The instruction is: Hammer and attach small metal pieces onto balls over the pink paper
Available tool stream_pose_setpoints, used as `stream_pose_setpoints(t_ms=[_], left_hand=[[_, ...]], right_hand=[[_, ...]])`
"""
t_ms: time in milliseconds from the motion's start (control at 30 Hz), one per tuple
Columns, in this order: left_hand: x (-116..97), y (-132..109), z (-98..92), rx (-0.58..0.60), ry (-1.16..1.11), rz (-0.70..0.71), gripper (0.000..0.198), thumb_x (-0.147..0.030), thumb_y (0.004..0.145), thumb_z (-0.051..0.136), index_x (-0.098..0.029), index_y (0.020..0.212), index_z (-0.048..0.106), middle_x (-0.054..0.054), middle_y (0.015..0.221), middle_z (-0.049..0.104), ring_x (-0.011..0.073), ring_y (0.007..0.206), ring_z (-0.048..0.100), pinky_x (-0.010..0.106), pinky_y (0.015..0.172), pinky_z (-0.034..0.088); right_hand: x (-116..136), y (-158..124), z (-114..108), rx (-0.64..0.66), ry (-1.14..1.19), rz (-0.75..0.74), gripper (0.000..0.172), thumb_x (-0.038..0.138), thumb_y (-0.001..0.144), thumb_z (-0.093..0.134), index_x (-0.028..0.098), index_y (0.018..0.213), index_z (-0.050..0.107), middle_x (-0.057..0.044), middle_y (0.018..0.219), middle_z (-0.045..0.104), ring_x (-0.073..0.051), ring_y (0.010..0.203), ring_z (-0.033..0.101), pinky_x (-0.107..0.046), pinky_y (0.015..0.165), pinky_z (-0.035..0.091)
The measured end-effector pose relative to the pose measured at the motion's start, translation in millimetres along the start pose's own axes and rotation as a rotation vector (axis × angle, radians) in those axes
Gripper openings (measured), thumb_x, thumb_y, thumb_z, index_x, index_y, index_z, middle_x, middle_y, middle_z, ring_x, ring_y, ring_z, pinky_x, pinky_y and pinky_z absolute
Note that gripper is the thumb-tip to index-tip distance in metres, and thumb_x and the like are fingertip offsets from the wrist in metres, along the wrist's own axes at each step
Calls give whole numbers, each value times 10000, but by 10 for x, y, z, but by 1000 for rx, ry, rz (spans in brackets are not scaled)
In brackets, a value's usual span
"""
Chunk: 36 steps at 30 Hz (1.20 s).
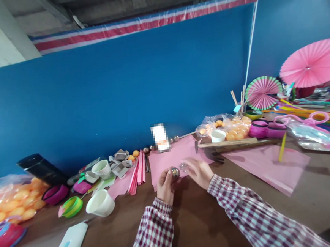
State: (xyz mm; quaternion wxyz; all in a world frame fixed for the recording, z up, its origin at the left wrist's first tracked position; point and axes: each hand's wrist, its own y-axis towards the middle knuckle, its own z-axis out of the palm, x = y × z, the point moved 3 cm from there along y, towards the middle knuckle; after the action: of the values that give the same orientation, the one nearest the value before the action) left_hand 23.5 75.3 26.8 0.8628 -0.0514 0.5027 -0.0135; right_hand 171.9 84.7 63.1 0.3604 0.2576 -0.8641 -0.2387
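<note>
My left hand (165, 185) is closed around a shiny metal ball (175, 173), its thumb and fingers pressing the side. Just to the right, my right hand (200, 172) pinches a small clear, glinting piece (183, 167) at the fingertips, close beside the ball. Whether the piece and the ball touch, I cannot tell. Both hands are over the near part of a pink paper sheet (181, 150) on the brown table (201, 219). More metal balls (176, 138) line the sheet's far edge.
Hammers (229, 144) lie right of the pink sheet, before bagged orange balls (238, 129) and a white cup (217, 135). Leftward are folded pink paper strips (137, 173), a white cup (100, 203), a green tape roll (71, 207) and a white power strip (71, 241). A blue partition (122, 85) stands behind.
</note>
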Motion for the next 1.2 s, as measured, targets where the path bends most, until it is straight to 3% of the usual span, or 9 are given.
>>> stream_pose_setpoints(t_ms=[100,267,467,667,1000,1200], left_hand=[[17,38,-52,-36,-17,-12,402,-385,654,595,-159,982,542,55,763,627,103,570,590,197,494,475],[25,54,-67,-51,-25,-22,403,-398,685,559,-159,1009,542,50,759,620,84,525,577,181,453,474],[63,68,-62,-63,-33,-25,381,-383,689,561,-137,979,548,32,694,605,89,521,580,191,471,483],[44,45,-27,-74,-27,-21,366,-375,679,572,-122,944,561,33,674,601,92,509,577,190,459,479],[43,53,-33,-70,-18,-37,379,-359,682,574,-129,983,551,29,663,601,90,502,574,192,457,471],[45,59,-33,-63,-10,-42,385,-354,690,568,-128,1001,545,36,685,605,89,501,572,191,455,467]], right_hand=[[-249,34,-131,-88,-157,122,263,235,831,352,223,1023,531,-52,946,587,-155,847,539,-269,739,419],[-471,8,-46,21,-331,131,220,218,810,390,208,894,593,-46,832,605,-153,776,530,-263,719,395],[-440,20,177,143,-365,80,160,170,755,470,217,804,615,-38,812,609,-160,790,500,-243,703,379],[-423,47,146,193,-359,140,172,172,758,435,197,734,604,-26,769,599,-146,745,485,-235,677,343],[-439,33,122,165,-387,199,171,182,770,395,190,739,563,-29,720,589,-140,703,489,-224,612,296],[-461,24,121,68,-356,146,131,150,747,397,178,757,524,-24,723,556,-136,710,469,-223,631,302]])
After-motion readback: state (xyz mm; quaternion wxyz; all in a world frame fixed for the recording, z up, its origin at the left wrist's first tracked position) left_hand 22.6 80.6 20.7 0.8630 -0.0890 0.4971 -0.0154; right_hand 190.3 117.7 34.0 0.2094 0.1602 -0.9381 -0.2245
